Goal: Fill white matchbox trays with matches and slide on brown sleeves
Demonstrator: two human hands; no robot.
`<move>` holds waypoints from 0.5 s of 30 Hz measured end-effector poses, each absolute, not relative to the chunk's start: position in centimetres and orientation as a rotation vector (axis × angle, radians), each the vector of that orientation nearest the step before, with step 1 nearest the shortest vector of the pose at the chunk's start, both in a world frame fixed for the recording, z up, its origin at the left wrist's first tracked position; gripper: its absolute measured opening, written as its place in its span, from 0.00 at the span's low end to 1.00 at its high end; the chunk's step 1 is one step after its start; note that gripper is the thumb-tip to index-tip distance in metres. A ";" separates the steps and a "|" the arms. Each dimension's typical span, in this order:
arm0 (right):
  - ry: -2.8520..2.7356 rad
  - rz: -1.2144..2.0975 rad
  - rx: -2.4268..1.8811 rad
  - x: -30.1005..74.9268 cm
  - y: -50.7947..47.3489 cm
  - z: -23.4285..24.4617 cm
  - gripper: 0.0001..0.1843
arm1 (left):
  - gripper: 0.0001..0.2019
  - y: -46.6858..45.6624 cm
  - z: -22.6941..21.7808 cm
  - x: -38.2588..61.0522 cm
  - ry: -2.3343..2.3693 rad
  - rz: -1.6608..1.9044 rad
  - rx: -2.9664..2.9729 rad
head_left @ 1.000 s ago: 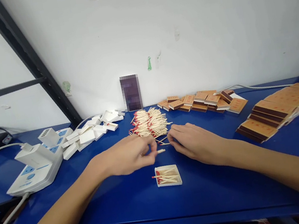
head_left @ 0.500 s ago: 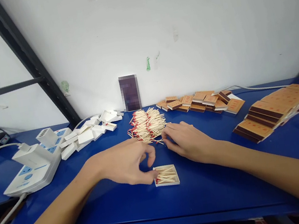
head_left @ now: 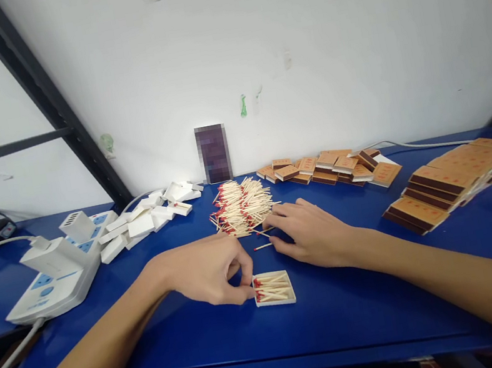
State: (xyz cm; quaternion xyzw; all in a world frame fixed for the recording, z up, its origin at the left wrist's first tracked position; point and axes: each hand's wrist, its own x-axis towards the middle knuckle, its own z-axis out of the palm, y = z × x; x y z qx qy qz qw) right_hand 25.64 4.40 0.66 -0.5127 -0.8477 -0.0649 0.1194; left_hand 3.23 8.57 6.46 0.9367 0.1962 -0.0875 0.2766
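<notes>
A small white matchbox tray point(head_left: 292, 287) lies near the front of the blue table, holding matches point(head_left: 274, 287) with their red heads to the left. My left hand point(head_left: 214, 272) is at the tray's left edge, thumb and index finger bent together in a pinch; what lies between the tips is hidden. My right hand point(head_left: 306, 230) is at the near right side of a big heap of matches point(head_left: 242, 203), its curled fingers and thumb on a few loose matches. One loose match point(head_left: 263, 246) sticks out left from its thumb tip.
White empty trays point(head_left: 141, 223) are piled at back left, beside a power strip point(head_left: 66, 285) with plugs and a cable. Brown matchbox sleeves point(head_left: 335, 165) lie at back right, and overlapping matchboxes point(head_left: 454, 179) at far right. A dark blurred panel point(head_left: 214, 154) leans on the wall.
My left thumb and index finger have closed together and drawn slightly left, off the tray's match heads. My right hand has moved a little nearer, bringing loose matches out from the heap.
</notes>
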 end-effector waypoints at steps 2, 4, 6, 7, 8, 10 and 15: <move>-2.473 -0.159 -1.489 25.7 4.4 0.6 0.08 | 0.08 8.7 6.3 3.3 0.499 -0.224 2.496; -2.477 -0.146 -1.468 25.8 4.4 0.6 0.08 | 0.07 8.8 6.1 3.4 0.477 -0.217 2.478; -2.485 -0.166 -1.454 25.8 4.4 0.6 0.09 | 0.08 8.8 5.9 3.6 0.469 -0.208 2.470; -2.489 -0.182 -1.448 25.7 4.3 0.7 0.09 | 0.09 8.7 5.9 3.6 0.471 -0.206 2.468; -2.494 -0.196 -1.438 25.7 4.3 0.7 0.10 | 0.09 8.7 5.8 3.7 0.476 -0.202 2.468; -2.506 -0.213 -1.412 25.6 4.1 0.9 0.11 | 0.12 8.8 5.8 3.8 0.481 -0.180 2.474; -2.548 -0.231 -1.392 25.4 3.8 1.0 0.11 | 0.13 9.9 5.5 3.8 0.649 0.140 2.756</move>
